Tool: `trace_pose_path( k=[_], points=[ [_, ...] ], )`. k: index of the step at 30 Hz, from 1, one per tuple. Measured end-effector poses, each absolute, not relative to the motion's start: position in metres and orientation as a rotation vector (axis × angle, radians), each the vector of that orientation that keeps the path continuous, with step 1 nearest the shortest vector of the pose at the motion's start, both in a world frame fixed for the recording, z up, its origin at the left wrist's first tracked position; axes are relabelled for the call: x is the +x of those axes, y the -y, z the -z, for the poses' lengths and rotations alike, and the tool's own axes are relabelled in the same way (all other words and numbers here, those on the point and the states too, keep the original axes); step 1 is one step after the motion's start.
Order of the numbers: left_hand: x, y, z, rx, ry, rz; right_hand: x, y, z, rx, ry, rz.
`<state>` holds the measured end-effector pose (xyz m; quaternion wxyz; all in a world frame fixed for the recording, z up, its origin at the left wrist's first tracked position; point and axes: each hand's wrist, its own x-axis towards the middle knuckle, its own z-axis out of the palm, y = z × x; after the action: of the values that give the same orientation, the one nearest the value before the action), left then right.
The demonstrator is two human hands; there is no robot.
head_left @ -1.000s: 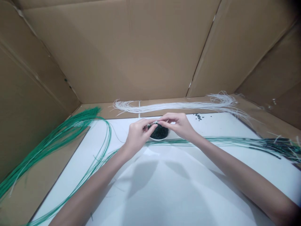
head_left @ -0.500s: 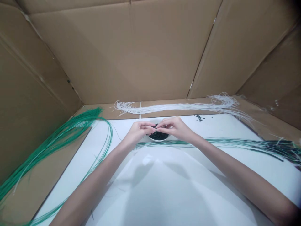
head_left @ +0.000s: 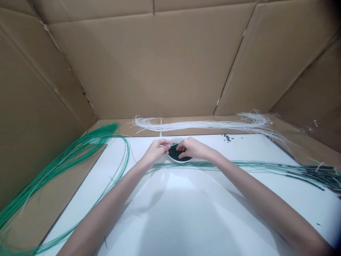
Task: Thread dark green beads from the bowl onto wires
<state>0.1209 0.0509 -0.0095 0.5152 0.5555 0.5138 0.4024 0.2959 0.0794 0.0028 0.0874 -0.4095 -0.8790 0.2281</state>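
Close to the middle of the far edge of the bench (head_left: pixel 186 213), I have the white bowl (head_left: pixel 179 162) sitting between both hands, likely so that either can reach its small dark pieces (head_left: pixel 174 153) without stretching. My right hand (head_left: pixel 194 147) dips in from the right; its grip is parted, thumb away from the bent fingers, and I see nothing pinched there. My left hand (head_left: pixel 156 149) is at the bowl's left rim, fingertips close together. Something thin and pale shows at them, but from this far off I cannot tell whether that grip holds it. Being so near presumably spares long reaches.

Green strands (head_left: pixel 255 165) run just in front of the bowl and beneath my right forearm (head_left: pixel 250 186) to dark ends (head_left: pixel 322 175) at the right edge, perhaps stretched lengthwise against tangling. A green bundle (head_left: pixel 80 153) lies past the left edge and white strands (head_left: pixel 199 124) mostly beyond the far edge, probably to spare my elbows. Loose dark bits (head_left: pixel 227 137) lie scattered toward the far right corner.
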Motion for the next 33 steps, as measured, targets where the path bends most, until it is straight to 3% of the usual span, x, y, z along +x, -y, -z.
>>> trace_pose_path(
  k=[11, 24, 33],
  points=[
    [0.119, -0.057, 0.022, 1.26, -1.198, -0.977, 0.292, -0.084, 0.015, -1.256, 2.692, -0.513],
    [0.127, -0.047, 0.013, 1.437, -1.303, -0.99, 0.316, -0.076, 0.026, -1.017, 1.809, -1.221],
    [0.131, -0.045, 0.022, 1.695, -1.409, -0.934, 0.311, -0.072, 0.023, -0.945, 1.599, -1.365]
  ],
)
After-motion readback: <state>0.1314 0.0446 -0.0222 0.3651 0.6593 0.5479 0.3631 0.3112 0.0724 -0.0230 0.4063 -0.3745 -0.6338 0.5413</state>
